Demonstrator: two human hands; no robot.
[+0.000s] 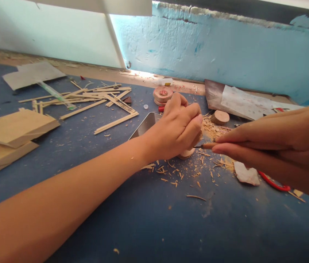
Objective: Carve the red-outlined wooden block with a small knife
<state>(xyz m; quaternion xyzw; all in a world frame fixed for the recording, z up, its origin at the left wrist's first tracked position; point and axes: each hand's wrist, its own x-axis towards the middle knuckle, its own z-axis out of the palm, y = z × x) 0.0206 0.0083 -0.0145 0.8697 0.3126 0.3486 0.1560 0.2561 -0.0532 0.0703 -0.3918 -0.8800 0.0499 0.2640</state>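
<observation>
My left hand (180, 126) is closed over a small wooden piece, mostly hidden beneath its curled fingers. The pale edge of a round wood slice (186, 153) shows under the hand, against the blue tabletop. From the right, my right hand (277, 146) pinches a thin tool with a wooden handle (209, 145). Its narrow dark metal tip points left and reaches the wood under my left hand; the exact shape of the tip is hidden. Wood shavings (181, 175) lie scattered around both hands.
Thin wooden sticks (88, 96) lie in a loose heap at the back left, near flat boards (14, 128). Behind my left hand are a metal tray (146, 126) and stacked wood discs (162, 95). Red-handled scissors (274, 182) and another wood slice (220, 117) lie right.
</observation>
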